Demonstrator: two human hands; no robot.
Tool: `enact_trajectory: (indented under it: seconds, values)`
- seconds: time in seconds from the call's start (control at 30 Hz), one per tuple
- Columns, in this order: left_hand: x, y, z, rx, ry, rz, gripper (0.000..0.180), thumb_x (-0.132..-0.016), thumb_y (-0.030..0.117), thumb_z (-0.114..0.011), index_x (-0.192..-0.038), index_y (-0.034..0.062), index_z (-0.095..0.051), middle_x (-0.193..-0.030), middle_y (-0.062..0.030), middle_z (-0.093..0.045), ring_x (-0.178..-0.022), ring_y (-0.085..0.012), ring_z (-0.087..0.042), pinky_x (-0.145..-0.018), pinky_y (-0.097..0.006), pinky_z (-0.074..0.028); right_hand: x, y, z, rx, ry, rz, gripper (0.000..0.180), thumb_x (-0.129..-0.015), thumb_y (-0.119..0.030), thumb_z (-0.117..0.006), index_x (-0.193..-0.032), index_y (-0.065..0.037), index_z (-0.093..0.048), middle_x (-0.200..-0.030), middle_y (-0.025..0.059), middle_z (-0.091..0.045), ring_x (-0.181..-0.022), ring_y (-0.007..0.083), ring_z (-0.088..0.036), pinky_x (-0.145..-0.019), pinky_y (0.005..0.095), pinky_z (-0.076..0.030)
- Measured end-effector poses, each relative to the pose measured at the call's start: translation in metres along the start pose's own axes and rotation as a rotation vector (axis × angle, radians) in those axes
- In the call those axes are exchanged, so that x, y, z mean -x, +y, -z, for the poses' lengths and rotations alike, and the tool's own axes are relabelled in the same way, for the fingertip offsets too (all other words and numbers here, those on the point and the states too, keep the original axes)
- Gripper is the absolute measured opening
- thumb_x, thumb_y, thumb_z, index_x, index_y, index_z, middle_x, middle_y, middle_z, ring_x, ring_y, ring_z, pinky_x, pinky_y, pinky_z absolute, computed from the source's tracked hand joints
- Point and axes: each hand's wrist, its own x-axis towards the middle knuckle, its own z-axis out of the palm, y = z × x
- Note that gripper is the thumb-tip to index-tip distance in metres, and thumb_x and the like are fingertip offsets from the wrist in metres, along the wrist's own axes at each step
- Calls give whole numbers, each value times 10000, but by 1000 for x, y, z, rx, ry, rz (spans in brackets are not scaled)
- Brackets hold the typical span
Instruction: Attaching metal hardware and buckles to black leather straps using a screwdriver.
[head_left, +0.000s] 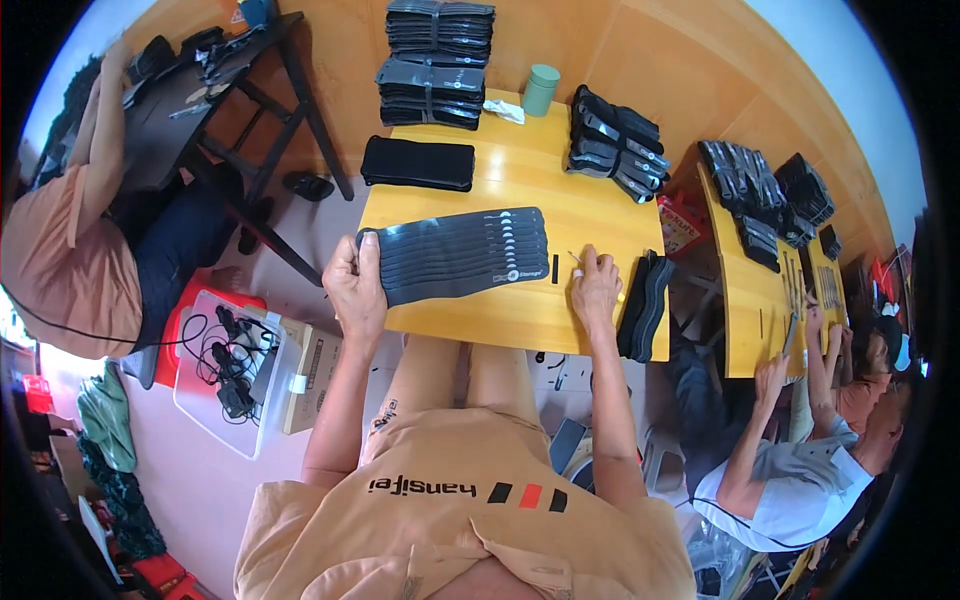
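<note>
My left hand is closed on the left end of a fanned stack of flat black sleeves, thumb on top. The stack hangs tilted over the table's near edge, white print along its right end. My right hand rests on the yellow table, palm down, fingers bent and somewhat apart. Close to its thumb lies something small and thin, too small to name. A short black strip lies between the stack and that hand. To the right of the hand sits a pile of folded black sleeves.
At the back are tied black bundles, a black flat pile, a green canister, white tissue and another bundle. A plastic bin of cables stands left on the floor. People work at tables on both sides.
</note>
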Motion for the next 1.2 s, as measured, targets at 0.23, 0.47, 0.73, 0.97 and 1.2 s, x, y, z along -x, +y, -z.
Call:
enact_trajectory:
  seconds: [0.23,0.47,0.73,0.97,1.2]
  values:
    - [17,-1,-5,165,-7,16,341,-897,111,-519,-632,72,-309,-624,47,-281,-605,-41,-270,-495,-226,-261,9,-45,72,-1046,-110,-233,403,-898,-391,-443,-1139,-78,-523,-947,94,-527,-908,200,-507,-767,362,-407]
    - [30,1,-17,307,-114,113,269,-920,157,-486,-679,42,-458,-650,54,-398,-625,-33,-353,-528,-206,-323,13,-103,103,-1405,-84,-337,411,-902,-396,-496,-703,-46,-577,-579,-36,-496,-528,51,-437,-507,205,-354]
    - [27,-5,-6,374,-266,413,312,-906,283,-514,-803,6,-615,-669,19,-546,-580,-41,-478,-520,-210,-397,26,-101,87,-1367,51,-227,322,-916,-279,-508,-690,-58,-568,-602,-31,-536,-512,28,-439,-463,203,-351]
    - [15,-8,-7,509,-281,498,296,-901,263,-526,-769,14,-619,-669,10,-573,-578,-40,-503,-521,-208,-412,35,-120,96,-1735,117,-409,321,-904,-231,-535,-629,-67,-530,-600,-58,-472,-522,29,-358,-464,221,-305]
    - [22,-23,-3,513,-314,471,283,-907,227,-520,-769,-1,-617,-678,13,-576,-594,-42,-513,-532,-208,-429,40,-116,92,-1649,117,-410,316,-905,-246,-533,-651,-60,-561,-602,-40,-514,-520,33,-410,-478,212,-339]
